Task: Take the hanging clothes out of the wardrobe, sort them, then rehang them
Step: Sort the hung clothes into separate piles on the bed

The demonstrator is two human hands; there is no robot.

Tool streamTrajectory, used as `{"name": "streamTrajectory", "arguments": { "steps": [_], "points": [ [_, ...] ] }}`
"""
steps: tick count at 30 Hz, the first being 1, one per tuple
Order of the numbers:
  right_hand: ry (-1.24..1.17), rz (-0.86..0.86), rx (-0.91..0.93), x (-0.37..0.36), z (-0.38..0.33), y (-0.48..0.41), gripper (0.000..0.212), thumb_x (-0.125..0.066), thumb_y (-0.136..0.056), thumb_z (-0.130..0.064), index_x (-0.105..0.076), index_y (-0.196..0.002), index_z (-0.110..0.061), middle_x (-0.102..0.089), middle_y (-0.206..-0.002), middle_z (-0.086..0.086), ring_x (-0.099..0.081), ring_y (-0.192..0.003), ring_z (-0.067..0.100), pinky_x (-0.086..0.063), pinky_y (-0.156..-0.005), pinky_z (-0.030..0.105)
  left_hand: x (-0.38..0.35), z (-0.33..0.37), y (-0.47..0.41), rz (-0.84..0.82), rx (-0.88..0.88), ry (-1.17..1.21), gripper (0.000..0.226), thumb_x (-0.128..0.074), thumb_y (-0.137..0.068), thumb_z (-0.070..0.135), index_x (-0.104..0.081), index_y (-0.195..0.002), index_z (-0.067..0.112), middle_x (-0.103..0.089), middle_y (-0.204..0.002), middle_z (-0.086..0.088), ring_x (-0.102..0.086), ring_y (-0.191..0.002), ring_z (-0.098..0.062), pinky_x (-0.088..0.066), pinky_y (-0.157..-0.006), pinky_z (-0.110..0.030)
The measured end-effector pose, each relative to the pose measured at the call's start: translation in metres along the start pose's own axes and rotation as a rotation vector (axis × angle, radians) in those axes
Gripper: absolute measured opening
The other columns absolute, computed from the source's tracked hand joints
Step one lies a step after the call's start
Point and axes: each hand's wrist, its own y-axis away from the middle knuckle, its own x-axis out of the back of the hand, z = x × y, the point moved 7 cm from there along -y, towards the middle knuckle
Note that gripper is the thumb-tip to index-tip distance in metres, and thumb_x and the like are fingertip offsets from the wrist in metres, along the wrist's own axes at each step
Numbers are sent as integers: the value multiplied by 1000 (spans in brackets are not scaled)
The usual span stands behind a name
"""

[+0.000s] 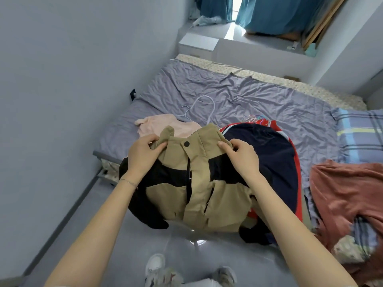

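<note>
A home bedroom: a bed (228, 96) with a plaid pillow (358, 133), teal curtains (275, 15) at the window.

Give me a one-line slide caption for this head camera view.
Left hand and right hand hold a khaki-and-black jacket by its collar beside a bed strewn with clothes.

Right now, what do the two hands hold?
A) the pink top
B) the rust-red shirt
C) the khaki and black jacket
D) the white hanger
C: the left hand and the right hand each pinch the khaki and black jacket by its upper edge, one on each side of the collar, and hold it up in front of the bed.
</note>
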Motion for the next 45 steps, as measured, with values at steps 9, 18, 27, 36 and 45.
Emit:
{"name": "streamTrajectory", "arguments": {
  "steps": [9,18,27,36,45],
  "points": [
    [24,35,-28,-106,-100,-8,57,-56,-85,-65,-49,-66,-11,-49,-59,-2,-49,-61,17,-35,-55,33,98,-92,-62,-35,-7,9,13,-71,-85,39,-68,-79,27,-64,-72,10,-56,-68,-9,-42,-61,-31],
    [-49,92,-34,-142,-149,-57,55,-58,-85,-63,-35,-54,-24,-37,-50,-6,-38,-51,11,-28,-53,32,131,-114,-144,-12,-40,-14,14,-74,-82,38,-63,-74,33,-63,-70,17,-57,-70,-10,-42,-61,-25],
    [-96,74,-44,-151,-133,-187,54,-59,-84,-61,-33,-58,-22,-33,-52,-8,-34,-50,9,-23,-53,28,79,-107,-265,-42,-32,-40,15,-74,-81,40,-64,-77,29,-63,-75,13,-56,-72,-9,-41,-62,-27],
    [-87,17,-59,-182,-103,-308,55,-60,-86,-58,-29,-57,-23,-30,-51,-8,-32,-48,9,-22,-50,29,11,-129,-370,-98,43,-20,11,-76,-81,34,-66,-83,29,-60,-76,21,-54,-70,6,-38,-63,-15],
    [-71,-129,-191,-250,-44,-405,48,-60,-91,-48,-34,-63,-19,-39,-58,-5,-38,-57,14,-26,-53,31,-91,-197,-459,-294,140,-35,17,-74,-84,30,-64,-80,16,-59,-73,9,-50,-72,-11,-36,-62,-23]
  ]
}}
